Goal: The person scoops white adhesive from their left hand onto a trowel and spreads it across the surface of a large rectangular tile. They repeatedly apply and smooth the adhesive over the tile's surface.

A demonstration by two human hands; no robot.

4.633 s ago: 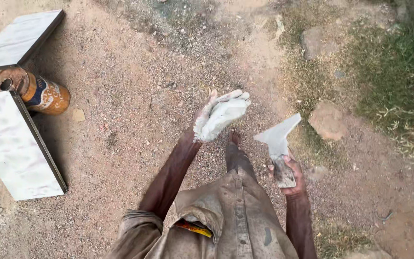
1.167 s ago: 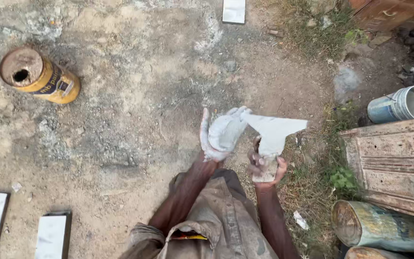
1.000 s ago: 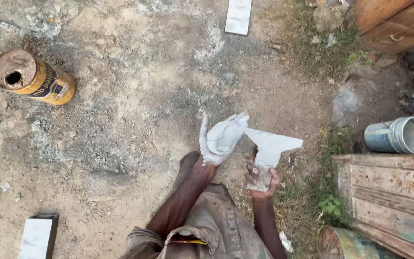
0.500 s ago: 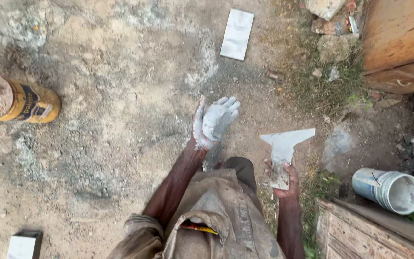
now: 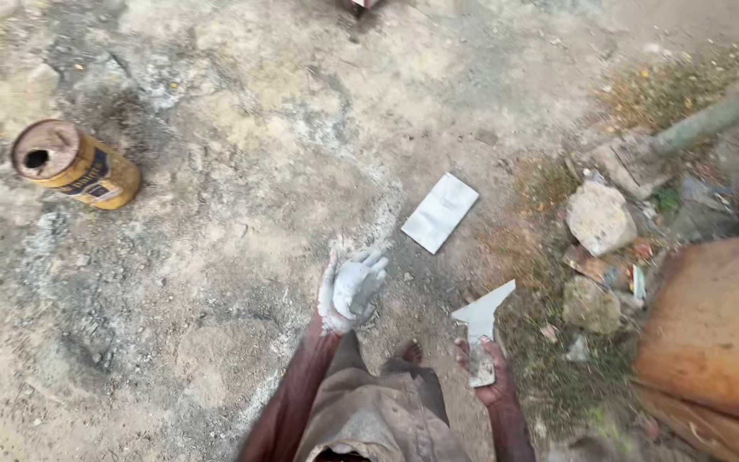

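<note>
From the head view, the person stands on bare, sandy ground (image 5: 215,257) streaked with pale dust. The left hand (image 5: 350,289) is held out in front of the body, palm up, fingers spread and slightly curled, closed on nothing; it is coated in a whitish paste or powder from the wrist to the fingertips. The right hand (image 5: 487,385) is lower and to the right, well apart from the left, wrapped tightly around the handle of a putty scraper (image 5: 482,321), whose broad blade (smeared the same white) points away from the body and fans out toward the far right.

On the ground just beyond the two hands, between them and slightly farther off, lies a flat white rectangular piece (image 5: 440,212), set at a slant. Far to the left, a rusty yellow tin can (image 5: 74,164) lies on its side, its punctured lid facing left. To the right of the scraper are a few rough stones (image 5: 599,218) among patches of thin grass and bits of litter, and at the right edge a reddish-brown wooden board (image 5: 716,329). The person's dusty brown trousers (image 5: 378,423) fill the near middle.
</note>
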